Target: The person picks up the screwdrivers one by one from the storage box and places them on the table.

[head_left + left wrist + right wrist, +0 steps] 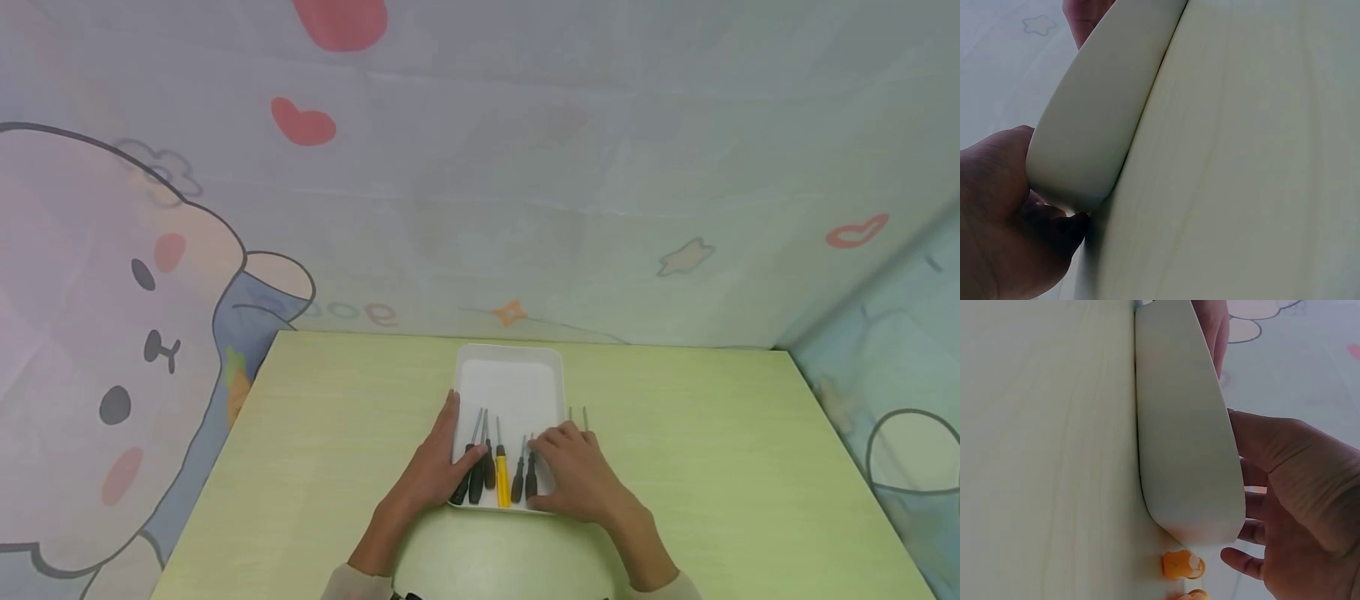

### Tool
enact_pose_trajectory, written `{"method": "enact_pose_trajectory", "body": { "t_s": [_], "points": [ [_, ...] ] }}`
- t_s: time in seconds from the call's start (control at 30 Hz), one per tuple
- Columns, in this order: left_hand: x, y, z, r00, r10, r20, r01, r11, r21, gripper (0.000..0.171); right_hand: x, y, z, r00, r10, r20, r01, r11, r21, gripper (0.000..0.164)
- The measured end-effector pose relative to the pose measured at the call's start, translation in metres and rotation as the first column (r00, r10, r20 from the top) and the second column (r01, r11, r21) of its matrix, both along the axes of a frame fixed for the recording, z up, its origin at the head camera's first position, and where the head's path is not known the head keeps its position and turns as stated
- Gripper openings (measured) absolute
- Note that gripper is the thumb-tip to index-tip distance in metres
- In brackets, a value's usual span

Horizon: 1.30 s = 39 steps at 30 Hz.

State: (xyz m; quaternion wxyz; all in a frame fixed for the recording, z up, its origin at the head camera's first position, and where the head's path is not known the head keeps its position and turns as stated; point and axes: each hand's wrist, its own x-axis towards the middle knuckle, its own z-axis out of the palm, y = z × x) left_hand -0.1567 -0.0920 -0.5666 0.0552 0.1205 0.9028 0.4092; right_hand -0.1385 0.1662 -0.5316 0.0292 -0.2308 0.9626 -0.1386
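Observation:
A white tray (510, 375) stands on the table with several screwdrivers lying lengthwise in its near half. One has a yellow handle (503, 481); the others have dark handles. At the tray's left side, my left hand (438, 469) grips the wall, thumb over the rim near the leftmost dark screwdrivers and fingers along the outside. My right hand (581, 473) reaches over the right rim. Its thumb and fingertips lie wide apart by the ends of the rightmost dark screwdriver (531, 479). Whether they touch it is not plain. In the right wrist view, the tray wall (1188, 425) hides the fingertips.
Beyond my right hand, two thin metal shafts (585, 417) show outside the tray. Two orange handle ends (1180, 564) appear beside the tray in the right wrist view. A printed cloth (525, 167) hangs behind the pale green table (360, 400).

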Motion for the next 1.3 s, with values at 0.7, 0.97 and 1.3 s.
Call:
{"method": "enact_pose_trajectory", "body": {
  "t_s": [0.7,0.97,1.3],
  "points": [
    [0.0015,-0.0012,-0.0022,1.000,-0.006,-0.012,0.006,1.000,0.007,0.094,-0.0013,-0.0054,-0.0006,1.000,0.022,0.022,-0.022,1.000,0.012,0.070],
    [0.0006,-0.0014,-0.0026,1.000,-0.008,-0.018,0.008,1.000,-0.002,0.095,0.0003,-0.0074,0.0008,1.000,0.021,0.000,-0.021,1.000,0.021,0.071],
    [-0.0009,-0.0004,-0.0017,1.000,-0.009,-0.005,0.009,1.000,0.010,0.095,-0.0002,-0.0085,0.0017,0.999,0.027,-0.021,-0.026,0.998,0.053,0.067]
  ]
}}
